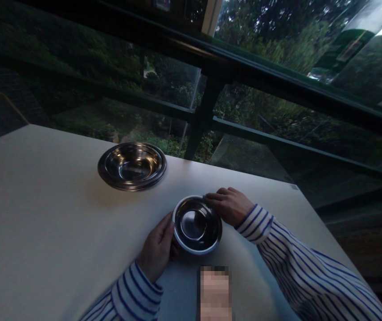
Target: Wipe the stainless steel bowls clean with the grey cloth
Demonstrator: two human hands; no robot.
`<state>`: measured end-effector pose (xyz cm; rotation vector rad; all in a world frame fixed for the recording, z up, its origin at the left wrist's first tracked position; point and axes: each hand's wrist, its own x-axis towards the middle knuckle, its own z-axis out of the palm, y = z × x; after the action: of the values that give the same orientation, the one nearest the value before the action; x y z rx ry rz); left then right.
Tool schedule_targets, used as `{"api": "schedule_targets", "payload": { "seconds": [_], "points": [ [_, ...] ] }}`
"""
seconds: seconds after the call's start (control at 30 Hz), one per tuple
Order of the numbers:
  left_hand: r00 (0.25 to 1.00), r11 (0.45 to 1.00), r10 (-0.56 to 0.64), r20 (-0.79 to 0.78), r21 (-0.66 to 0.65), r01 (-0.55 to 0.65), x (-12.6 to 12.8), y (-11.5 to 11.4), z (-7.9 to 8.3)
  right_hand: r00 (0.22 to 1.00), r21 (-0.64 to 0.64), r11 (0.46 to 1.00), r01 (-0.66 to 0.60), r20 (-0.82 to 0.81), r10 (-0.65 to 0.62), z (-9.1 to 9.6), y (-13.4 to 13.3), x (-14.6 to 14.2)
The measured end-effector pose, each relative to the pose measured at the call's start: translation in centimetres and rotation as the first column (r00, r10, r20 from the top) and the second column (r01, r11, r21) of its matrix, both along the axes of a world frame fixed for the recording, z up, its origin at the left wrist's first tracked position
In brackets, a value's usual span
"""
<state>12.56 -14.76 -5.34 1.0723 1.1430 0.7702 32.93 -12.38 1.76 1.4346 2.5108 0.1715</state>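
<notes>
A small round stainless steel bowl (pixel 194 225) with a pale rim is between my two hands, its hollow facing up. My left hand (pixel 159 245) grips the bowl's left side, thumb on the rim and fingers underneath. At the upper right of the rim, my right hand (pixel 229 206) holds on with bent fingers; its thumb is hidden. Farther back on the left lies a stack of wide-rimmed metal basins (pixel 132 166), apart from both hands.
The white table (pixel 60 214) ends at a dark window frame (pixel 207 93), with trees behind the glass. A plastic bottle with a green label (pixel 347 47) is at the upper right, by the frame. Near the bottom edge is a pixelated patch (pixel 215 294).
</notes>
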Motion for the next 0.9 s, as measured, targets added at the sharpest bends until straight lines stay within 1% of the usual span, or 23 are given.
{"api": "schedule_targets", "payload": {
  "seconds": [0.2,0.37,0.47,0.53,0.6,0.7,0.9],
  "points": [
    [1.0,1.0,-0.013,0.004,0.022,0.013,-0.1,0.2,-0.2,0.996,0.007,0.997,-0.076,0.043,0.075,0.2,1.5,-1.2],
    [1.0,0.999,-0.021,-0.002,0.05,0.021,-0.1,0.2,-0.2,0.989,0.001,0.989,-0.145,0.037,0.145,0.0,2.7,-3.5],
    [1.0,0.995,-0.013,0.007,0.098,0.013,-0.1,0.3,-0.4,0.981,-0.016,0.981,-0.192,0.011,0.192,-0.3,2.9,-4.9],
    [1.0,0.987,0.008,0.018,0.16,-0.011,-0.1,0.3,-0.5,0.979,-0.01,0.979,-0.206,-0.005,0.205,-0.4,2.8,-5.2],
    [1.0,0.976,0.015,0.021,0.215,-0.019,0.0,0.3,-0.5,0.979,0.01,0.979,-0.202,-0.016,0.203,-0.4,2.5,-5.1],
    [1.0,0.979,-0.025,0.008,0.204,0.023,0.1,0.3,-0.5,0.986,0.038,0.986,-0.164,-0.009,0.165,-0.4,1.9,-3.9],
    [0.998,0.978,-0.049,0.029,0.202,0.042,0.4,0.1,-0.6,1.0,-0.006,1.0,-0.009,0.014,0.009,-0.4,0.4,-0.6]
  ]
}}
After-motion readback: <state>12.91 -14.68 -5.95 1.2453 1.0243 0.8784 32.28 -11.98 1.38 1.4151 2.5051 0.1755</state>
